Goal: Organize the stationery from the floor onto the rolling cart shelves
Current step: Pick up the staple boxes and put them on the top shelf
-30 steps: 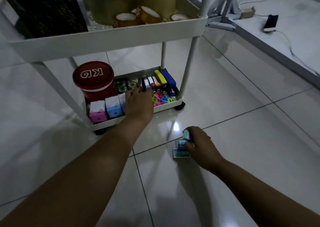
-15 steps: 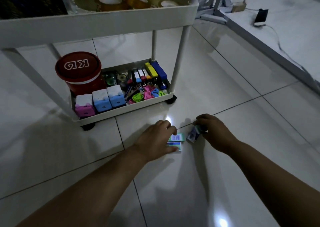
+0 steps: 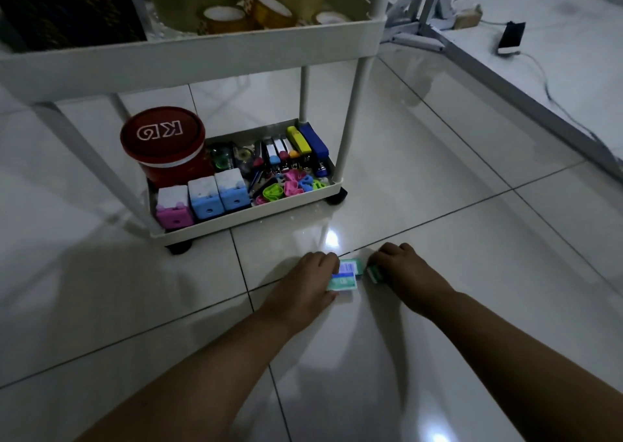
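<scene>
Head view: in front of the white cart [image 3: 236,220], on the floor tiles, left hand [image 3: 305,286] pinching two small green boxes [image 3: 344,277]; just right of them, right hand [image 3: 403,271] curled round another green box [image 3: 373,273].

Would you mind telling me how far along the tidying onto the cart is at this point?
Mostly done: the bottom shelf already holds staplers, sharpeners and clips, and tape rolls sit above. In hand: the left hand grips two small green boxes on the floor, the right hand a third. Left: shelving those boxes.
</scene>
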